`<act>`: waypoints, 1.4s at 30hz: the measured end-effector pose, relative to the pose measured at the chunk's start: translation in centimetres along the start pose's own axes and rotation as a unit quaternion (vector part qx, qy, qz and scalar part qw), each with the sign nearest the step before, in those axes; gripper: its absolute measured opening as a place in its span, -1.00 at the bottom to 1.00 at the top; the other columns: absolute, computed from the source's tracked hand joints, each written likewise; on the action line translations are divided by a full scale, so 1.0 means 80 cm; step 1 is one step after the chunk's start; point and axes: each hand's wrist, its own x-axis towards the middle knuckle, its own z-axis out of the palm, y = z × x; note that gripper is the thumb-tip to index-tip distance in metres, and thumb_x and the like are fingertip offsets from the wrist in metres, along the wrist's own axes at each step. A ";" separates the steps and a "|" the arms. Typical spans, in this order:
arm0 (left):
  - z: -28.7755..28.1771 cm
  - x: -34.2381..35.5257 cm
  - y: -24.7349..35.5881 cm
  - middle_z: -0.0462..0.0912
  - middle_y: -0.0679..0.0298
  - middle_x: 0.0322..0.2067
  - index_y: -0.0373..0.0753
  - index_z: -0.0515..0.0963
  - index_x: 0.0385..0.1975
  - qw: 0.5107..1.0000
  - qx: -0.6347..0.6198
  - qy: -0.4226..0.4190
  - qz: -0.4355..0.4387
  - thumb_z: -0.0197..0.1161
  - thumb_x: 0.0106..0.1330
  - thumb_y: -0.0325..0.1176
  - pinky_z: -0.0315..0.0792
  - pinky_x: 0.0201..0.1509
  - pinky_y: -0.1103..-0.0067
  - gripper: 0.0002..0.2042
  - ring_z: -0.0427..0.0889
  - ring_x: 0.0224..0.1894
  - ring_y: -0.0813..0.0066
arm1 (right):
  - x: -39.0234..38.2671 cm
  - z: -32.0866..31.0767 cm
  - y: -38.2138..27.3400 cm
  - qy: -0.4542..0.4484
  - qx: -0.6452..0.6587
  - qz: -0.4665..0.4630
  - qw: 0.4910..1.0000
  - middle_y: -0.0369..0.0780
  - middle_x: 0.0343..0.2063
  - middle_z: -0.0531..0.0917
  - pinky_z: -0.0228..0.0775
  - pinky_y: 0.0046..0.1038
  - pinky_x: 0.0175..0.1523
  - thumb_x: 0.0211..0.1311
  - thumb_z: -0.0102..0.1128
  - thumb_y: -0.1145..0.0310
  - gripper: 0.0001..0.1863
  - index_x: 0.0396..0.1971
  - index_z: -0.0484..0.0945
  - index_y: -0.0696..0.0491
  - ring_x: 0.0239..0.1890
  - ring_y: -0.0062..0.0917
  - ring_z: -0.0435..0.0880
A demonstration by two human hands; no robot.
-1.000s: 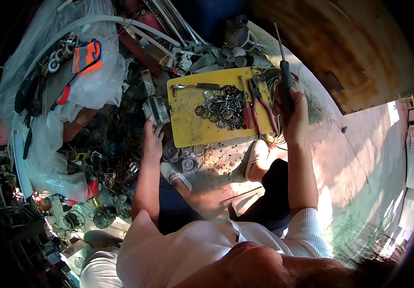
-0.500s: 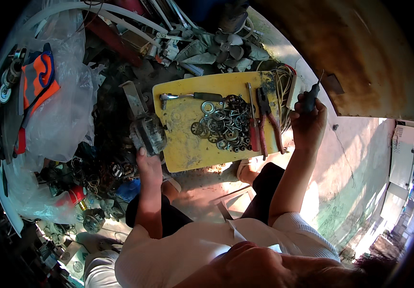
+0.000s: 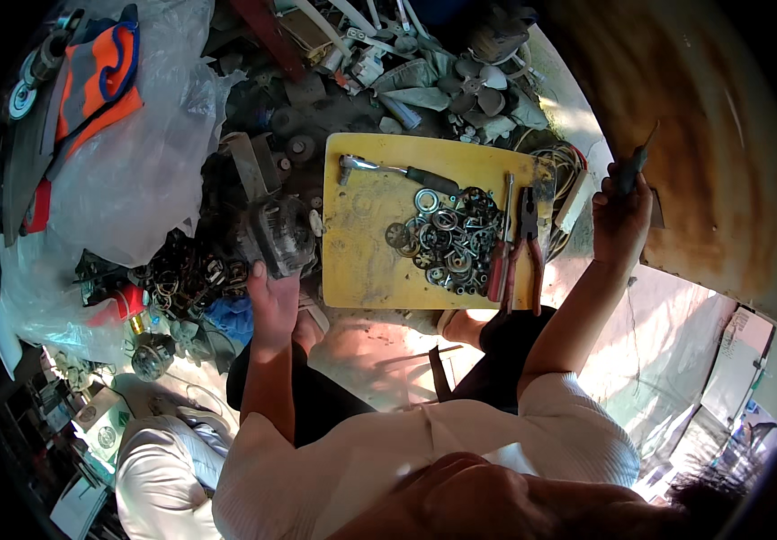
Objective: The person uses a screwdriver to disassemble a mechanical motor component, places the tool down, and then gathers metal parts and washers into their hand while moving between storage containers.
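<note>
My left hand [image 3: 273, 301] grips a grey metal motor part [image 3: 276, 234] at the left edge of a yellow board [image 3: 363, 261]. My right hand [image 3: 620, 220] is raised to the right of the board and is closed around the dark handle of a screwdriver [image 3: 633, 166], whose tip points up. On the board lie a pile of metal rings and washers [image 3: 447, 238], a ratchet wrench [image 3: 397, 171], a red-handled screwdriver [image 3: 501, 247] and red-handled pliers [image 3: 529, 243].
Clear plastic bags [image 3: 136, 171] with an orange item bulge at the left. Scrap metal parts and fan blades [image 3: 483, 90] crowd the far side. A rusty brown panel [image 3: 721, 153] stands at the right. Small boxes [image 3: 100, 423] lie at lower left.
My right hand with the screwdriver has moved off the board's right edge, out to the right. My left hand keeps its hold on the motor part. The view has shifted closer.
</note>
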 end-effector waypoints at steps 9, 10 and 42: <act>0.033 -0.038 0.008 0.37 0.16 0.26 -0.20 0.23 0.31 0.998 -0.066 0.001 -0.023 0.13 0.29 0.09 0.05 0.45 0.24 -0.31 0.33 0.31 0.19 | -0.083 0.017 -0.031 -0.016 -0.227 -0.039 0.973 -0.30 -0.28 0.66 0.22 -0.70 -0.40 0.40 0.07 0.23 -0.68 -0.04 0.56 0.14 -0.46 -0.81 0.40; 0.035 -0.040 0.004 0.40 0.19 0.23 -0.21 0.26 0.28 1.000 -0.021 0.017 -0.013 0.16 0.27 0.09 0.08 0.42 0.30 -0.32 0.35 0.28 0.25 | -0.097 0.021 -0.034 -0.017 -0.215 -0.043 0.976 -0.31 -0.30 0.66 0.17 -0.71 -0.42 0.40 0.08 0.24 -0.68 -0.03 0.54 0.17 -0.50 -0.81 0.34; 0.002 -0.110 0.029 0.54 0.22 0.07 -0.27 0.44 0.11 0.993 0.117 -0.001 -0.025 0.29 0.21 0.01 0.26 0.28 0.34 -0.42 0.48 0.13 0.32 | -0.267 0.067 0.040 -0.502 -0.246 0.136 0.818 -0.33 -0.28 0.47 0.23 -0.62 -0.18 0.13 0.14 0.36 -0.63 -0.05 0.36 0.10 -0.28 -0.69 0.39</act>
